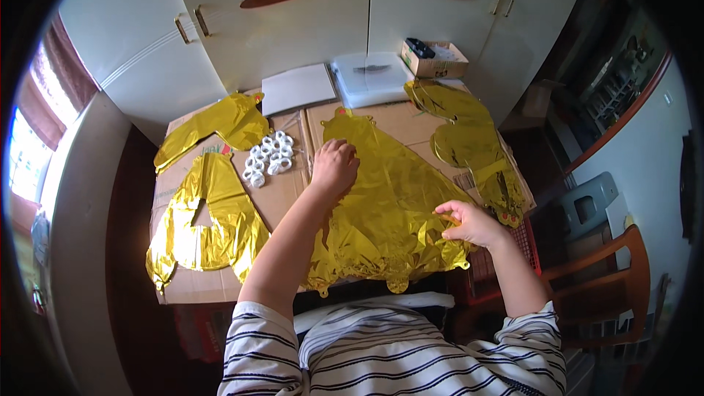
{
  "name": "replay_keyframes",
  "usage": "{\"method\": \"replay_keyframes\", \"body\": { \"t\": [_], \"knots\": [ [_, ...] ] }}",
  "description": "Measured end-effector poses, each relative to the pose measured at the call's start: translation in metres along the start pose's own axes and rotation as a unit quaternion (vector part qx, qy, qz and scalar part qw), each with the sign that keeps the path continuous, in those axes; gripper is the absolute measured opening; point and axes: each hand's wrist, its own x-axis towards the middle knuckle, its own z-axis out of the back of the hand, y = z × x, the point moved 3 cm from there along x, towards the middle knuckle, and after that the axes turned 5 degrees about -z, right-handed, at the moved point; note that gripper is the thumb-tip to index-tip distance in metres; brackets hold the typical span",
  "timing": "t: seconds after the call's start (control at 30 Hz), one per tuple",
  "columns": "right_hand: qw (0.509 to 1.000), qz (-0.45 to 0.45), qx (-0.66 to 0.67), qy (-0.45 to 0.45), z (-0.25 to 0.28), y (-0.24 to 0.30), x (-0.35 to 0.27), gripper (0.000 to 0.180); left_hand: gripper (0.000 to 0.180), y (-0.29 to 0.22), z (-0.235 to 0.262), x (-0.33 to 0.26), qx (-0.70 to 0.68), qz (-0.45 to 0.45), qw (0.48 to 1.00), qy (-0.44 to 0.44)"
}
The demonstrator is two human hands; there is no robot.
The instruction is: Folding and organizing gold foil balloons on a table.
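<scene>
A large deflated gold foil balloon [389, 183] lies spread out flat in front of me, its wide wrinkled end toward me and small tabs along its edge. My left hand [335, 167] rests on its upper left edge with bent fingers drawn together. The fingertips are hidden, so what they grip does not show. Over the lower right edge is my right hand [475, 226], thumb and forefinger curved toward each other around a thin orange stick-like piece [450, 219]. Left of the big balloon lie another shiny gold balloon [213, 209] and a folded one [224, 128].
Flattened cardboard [282, 198] covers the table. White rings [269, 155] lie in a cluster on it. Further gold balloons [469, 147] are at the right. At the back are a white sheet [299, 89], a clear plastic stack [372, 81] and a small box [434, 60]. A wooden chair [623, 279] stands right.
</scene>
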Motion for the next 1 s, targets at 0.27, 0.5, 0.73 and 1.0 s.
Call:
{"method": "replay_keyframes", "body": {
  "t": [0.27, 0.5, 0.73, 1.0],
  "knots": [
    [1.0, -0.003, -0.012, -0.028, 0.003, -0.012, -0.002, 0.052, 0.028, 0.007, -0.01, -0.007, -0.016, 0.0, 0.999, -0.035],
    [0.998, -0.006, 0.056, -0.028, -0.006, -0.019, -0.012, 0.052, 0.03, 0.013, -0.011, -0.008, -0.028, -0.019, 0.998, -0.062],
    [0.999, 0.007, 0.02, -0.029, -0.005, -0.028, -0.009, 0.051, 0.035, 0.014, -0.013, -0.005, -0.06, 0.012, 0.998, -0.013],
    [0.951, -0.064, -0.221, -0.207, -0.001, -0.002, -0.059, 0.042, 0.031, 0.016, -0.01, -0.01, -0.011, -0.018, 0.998, -0.055]
  ]
}}
